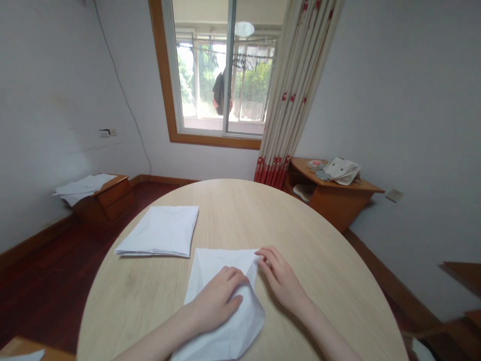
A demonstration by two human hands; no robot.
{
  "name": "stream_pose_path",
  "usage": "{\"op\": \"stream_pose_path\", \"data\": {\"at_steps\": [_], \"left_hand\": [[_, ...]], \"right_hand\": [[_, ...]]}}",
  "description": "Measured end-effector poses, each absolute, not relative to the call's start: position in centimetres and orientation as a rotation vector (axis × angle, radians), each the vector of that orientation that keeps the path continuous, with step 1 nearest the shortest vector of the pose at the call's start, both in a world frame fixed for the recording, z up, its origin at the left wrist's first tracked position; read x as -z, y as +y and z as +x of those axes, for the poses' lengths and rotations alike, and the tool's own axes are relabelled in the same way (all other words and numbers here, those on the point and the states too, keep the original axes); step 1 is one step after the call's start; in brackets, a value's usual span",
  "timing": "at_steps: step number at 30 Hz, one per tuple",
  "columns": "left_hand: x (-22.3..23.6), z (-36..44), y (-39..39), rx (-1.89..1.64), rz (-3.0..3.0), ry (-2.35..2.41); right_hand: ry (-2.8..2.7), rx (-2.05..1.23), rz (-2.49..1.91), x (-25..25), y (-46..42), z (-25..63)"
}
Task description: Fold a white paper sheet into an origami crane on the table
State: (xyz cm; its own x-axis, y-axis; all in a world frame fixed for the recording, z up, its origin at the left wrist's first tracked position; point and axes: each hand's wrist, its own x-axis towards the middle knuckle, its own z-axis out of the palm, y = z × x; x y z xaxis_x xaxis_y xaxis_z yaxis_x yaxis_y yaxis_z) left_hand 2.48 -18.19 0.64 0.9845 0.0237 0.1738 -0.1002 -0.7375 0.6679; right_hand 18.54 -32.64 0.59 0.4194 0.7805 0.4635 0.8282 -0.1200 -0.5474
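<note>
A folded sheet of white paper lies in front of me, creased, with its right side lifted and curving up off the tabletop. Across its middle rests my left hand, palm down, fingers bent a little and thumb apart, pressing on the paper. My right hand pinches the sheet's far right corner between thumb and fingertips. Beyond my left hand, to the left, sits a neat stack of folded white paper. My left palm and forearm cover part of the sheet.
The round wooden table fills the foreground. A low cabinet with papers on it stands at the left wall. On the right, a corner desk holds a cloth bag. A curtain hangs beside the window.
</note>
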Motion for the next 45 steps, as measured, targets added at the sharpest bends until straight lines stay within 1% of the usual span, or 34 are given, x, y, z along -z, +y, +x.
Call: {"op": "stream_pose_path", "data": {"at_steps": [3, 6, 14, 18, 23, 30, 36, 40, 45], "left_hand": [[-0.9, 2.4, -18.2, -0.218, 2.460, -0.105], [-1.2, 2.2, -18.3, -0.193, 2.543, -0.135], [-1.3, 2.0, -18.4, -0.133, 2.661, -0.159], [-1.3, 2.0, -18.3, -0.119, 2.674, -0.141], [-1.0, 2.2, -18.0, -0.121, 2.661, -0.131], [-1.2, 2.1, -17.2, -0.124, 2.575, -0.155], [-2.4, 1.9, -16.4, -0.100, 2.607, -0.118], [-2.6, 1.7, -15.7, -0.051, 2.635, -0.029], [-3.0, 1.5, -15.4, -0.015, 2.662, 0.026]], "right_hand": [[-1.659, 0.014, -1.857, -1.3, -33.1, 18.2], [-1.741, -0.017, -1.872, -1.6, -33.4, 18.2], [-1.640, -0.028, -2.042, -2.0, -33.9, 19.2], [-1.616, -0.120, -2.127, -2.3, -34.0, 18.8], [-1.594, -0.242, -2.111, -2.7, -33.7, 18.0], [-1.526, -0.383, -2.233, -1.7, -33.8, 18.6], [-1.506, -0.311, -2.302, -1.1, -33.8, 19.4], [-1.531, -0.213, -2.338, -0.4, -34.0, 20.3], [-1.509, -0.173, -2.354, 0.1, -34.3, 21.0]]}}
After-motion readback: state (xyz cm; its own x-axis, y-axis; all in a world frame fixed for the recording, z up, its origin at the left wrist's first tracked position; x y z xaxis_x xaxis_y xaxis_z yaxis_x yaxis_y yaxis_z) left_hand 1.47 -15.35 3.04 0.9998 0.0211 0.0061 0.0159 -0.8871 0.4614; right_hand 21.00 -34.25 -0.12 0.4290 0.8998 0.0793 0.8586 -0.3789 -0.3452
